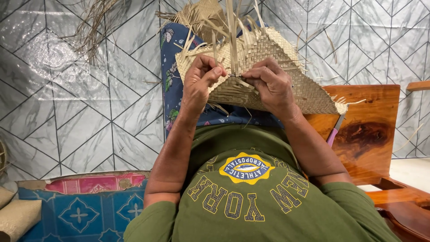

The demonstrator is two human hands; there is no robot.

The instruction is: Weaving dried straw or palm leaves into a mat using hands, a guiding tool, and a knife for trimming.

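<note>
A half-woven tan straw mat (286,76) rests on my lap over blue floral cloth (172,85), with loose strips (233,31) sticking up from its far edge. My left hand (201,83) pinches a strip at the mat's near edge, fingers closed on it. Close beside it, my right hand (271,85) presses down on the weave, its fingertips gripping strips at the same spot. Both forearms reach up from my green shirt (251,197).
A polished wooden chair or bench (367,130) stands on the right, with a pink-handled tool (333,132) lying against it. Patterned blue and pink mats (85,206) lie lower left beside woven rolls (15,217). Dry straw (94,27) lies on the tiled floor at upper left.
</note>
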